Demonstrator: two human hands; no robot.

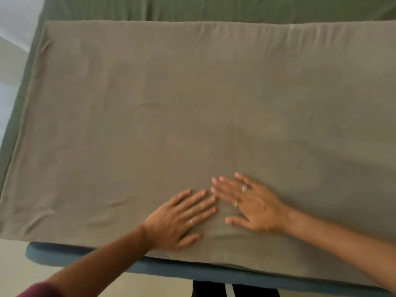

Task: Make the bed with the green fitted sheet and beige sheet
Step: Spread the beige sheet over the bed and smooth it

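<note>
Green fitted sheet [23, 86] shows along the left and far edges. Flat beige cotton sheet [192, 93] covers it. Left hand [182, 217] and right hand [248, 202], fingers straight, grip nothing, pressing the beige sheet. Risk: uneven pressing by the 2 palms may ruck the near hem.

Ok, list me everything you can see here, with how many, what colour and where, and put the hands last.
beige sheet: one, grey-beige, spread flat over most of the bed, small creases near the left and near edges
green fitted sheet: one, green, showing along the far side and down the left edge of the bed
bed frame: one, blue, padded edge showing under the near side of the beige sheet
floor: pale, at the lower left
left hand: one, flat on the beige sheet near the front edge, ring on one finger
right hand: one, flat on the beige sheet beside the left hand, rings on two fingers
</note>
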